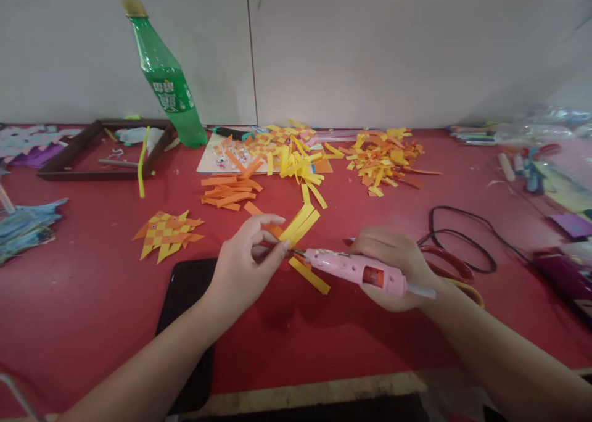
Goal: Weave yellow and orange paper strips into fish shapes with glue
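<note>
My left hand pinches several yellow paper strips together with orange ones, partly hidden behind the fingers. In my right hand is a pink hot glue gun, a clear glue stick poking out of its back end. Its metal tip points left and lies right by the strips at my left fingertips; whether it touches them I cannot tell. A loose-looking yellow strip end juts out below the tip. Left of my left hand lies a woven yellow and orange paper fish shape.
Behind the hands lie orange strips, yellow strips and a pile of scraps. A green bottle stands by a brown frame. A black phone is under my left forearm. Scissors and a black cord lie right.
</note>
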Demonstrator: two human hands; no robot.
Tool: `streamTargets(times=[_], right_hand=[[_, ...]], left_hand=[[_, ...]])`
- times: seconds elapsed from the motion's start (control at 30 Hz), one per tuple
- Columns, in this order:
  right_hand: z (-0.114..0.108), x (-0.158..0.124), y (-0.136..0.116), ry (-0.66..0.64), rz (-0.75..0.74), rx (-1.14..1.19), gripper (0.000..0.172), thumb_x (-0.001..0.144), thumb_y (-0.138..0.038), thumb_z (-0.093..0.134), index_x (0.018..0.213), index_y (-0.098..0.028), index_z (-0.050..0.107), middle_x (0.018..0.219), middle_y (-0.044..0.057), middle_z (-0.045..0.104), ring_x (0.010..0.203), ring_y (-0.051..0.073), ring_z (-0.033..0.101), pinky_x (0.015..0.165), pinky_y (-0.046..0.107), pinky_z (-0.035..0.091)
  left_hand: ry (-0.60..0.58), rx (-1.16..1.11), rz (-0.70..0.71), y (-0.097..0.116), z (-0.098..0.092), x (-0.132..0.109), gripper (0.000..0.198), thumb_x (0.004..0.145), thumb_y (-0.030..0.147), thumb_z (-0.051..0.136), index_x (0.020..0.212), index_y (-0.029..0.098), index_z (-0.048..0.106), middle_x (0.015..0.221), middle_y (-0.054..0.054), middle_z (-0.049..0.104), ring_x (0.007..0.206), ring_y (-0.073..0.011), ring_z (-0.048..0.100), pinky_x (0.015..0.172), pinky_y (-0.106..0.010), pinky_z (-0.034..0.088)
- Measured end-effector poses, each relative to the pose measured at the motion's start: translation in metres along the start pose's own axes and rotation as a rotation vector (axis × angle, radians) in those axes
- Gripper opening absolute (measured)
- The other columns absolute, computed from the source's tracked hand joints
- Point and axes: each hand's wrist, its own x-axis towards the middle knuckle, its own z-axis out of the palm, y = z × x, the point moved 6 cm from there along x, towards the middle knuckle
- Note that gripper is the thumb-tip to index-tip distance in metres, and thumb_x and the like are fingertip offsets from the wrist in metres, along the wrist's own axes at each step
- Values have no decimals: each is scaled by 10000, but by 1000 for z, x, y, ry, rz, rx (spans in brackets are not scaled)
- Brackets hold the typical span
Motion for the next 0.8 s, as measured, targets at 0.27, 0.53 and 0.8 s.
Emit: streamTargets(times=[0.27, 0.53, 0.8], right_hand=[[0, 0, -1, 0, -6, -22, 53, 789, -176, 514, 820, -219, 508, 638, -4, 551, 556, 135, 455, 513, 272, 364], [-1, 0, -1, -8, -1, -25, 44, 789, -179, 509, 812, -212, 526, 639, 1, 548, 562, 141, 457, 519, 276, 366], [1, -1, 0, -23, 6, -19, 46, 783, -174, 507, 805, -211, 524, 631, 5, 549, 556, 145, 452, 522, 280, 352]], left_hand=[[-11, -10, -9, -2, 1, -1, 271, 894, 320, 644, 1131, 243, 536, 758, 33, 652, 745, -158, 720, 716, -250, 524], [-7, -4, -11, -1, 1, 1, 267, 890, 309, 648, 1124, 237, 541, 753, 36, 649, 744, -147, 719, 719, -236, 523], [0, 2, 20, -2, 1, 0, 264, 880, 296, 650, 1116, 241, 546, 739, 47, 645, 700, -129, 704, 682, -218, 518]])
